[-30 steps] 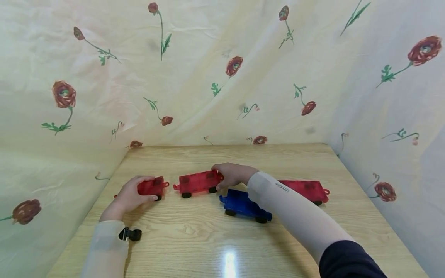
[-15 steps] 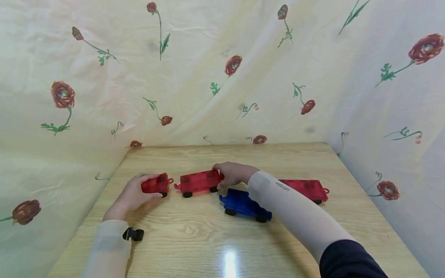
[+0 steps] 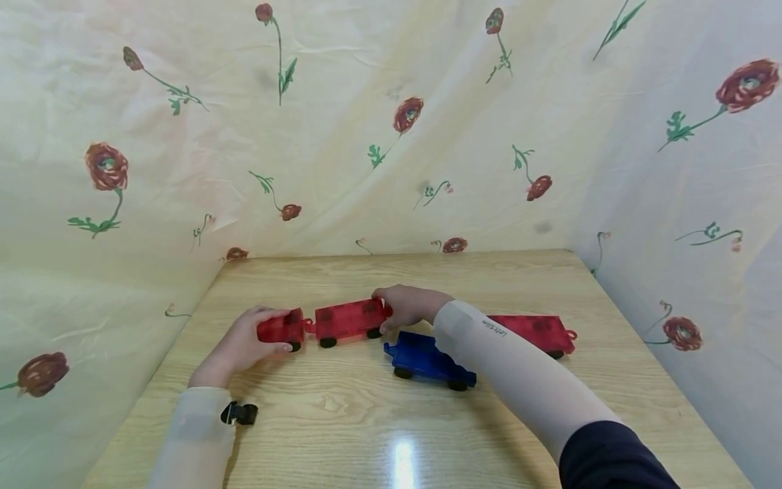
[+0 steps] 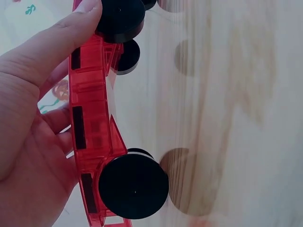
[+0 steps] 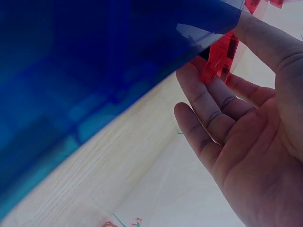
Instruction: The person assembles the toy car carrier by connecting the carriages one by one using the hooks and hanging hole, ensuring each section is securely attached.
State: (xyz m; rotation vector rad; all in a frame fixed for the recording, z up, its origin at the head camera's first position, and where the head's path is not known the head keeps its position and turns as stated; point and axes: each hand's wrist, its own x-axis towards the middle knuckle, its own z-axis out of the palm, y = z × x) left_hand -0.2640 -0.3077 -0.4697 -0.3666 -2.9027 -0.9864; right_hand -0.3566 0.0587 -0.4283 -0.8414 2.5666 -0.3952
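Observation:
My left hand (image 3: 247, 339) grips a translucent red toy car (image 3: 294, 326) with black wheels; in the left wrist view the thumb lies along the side of this red car (image 4: 90, 99). Its right-hand loop meets the hook of a second red car (image 3: 348, 320); whether they are linked I cannot tell. My right hand (image 3: 411, 307) pinches the right end of that second car. A blue car (image 3: 427, 360) stands just below my right hand, and in the right wrist view the blue car (image 5: 85, 71) partly hides the right hand (image 5: 246, 137).
Another red car (image 3: 540, 333) stands to the right on the wooden table (image 3: 330, 421), partly behind my right forearm. Flower-patterned cloth (image 3: 330, 136) surrounds the back and sides of the table.
My left hand has moved to the right with its red car, closing the gap to the second red car. My right hand stays in nearly the same place, still holding that car.

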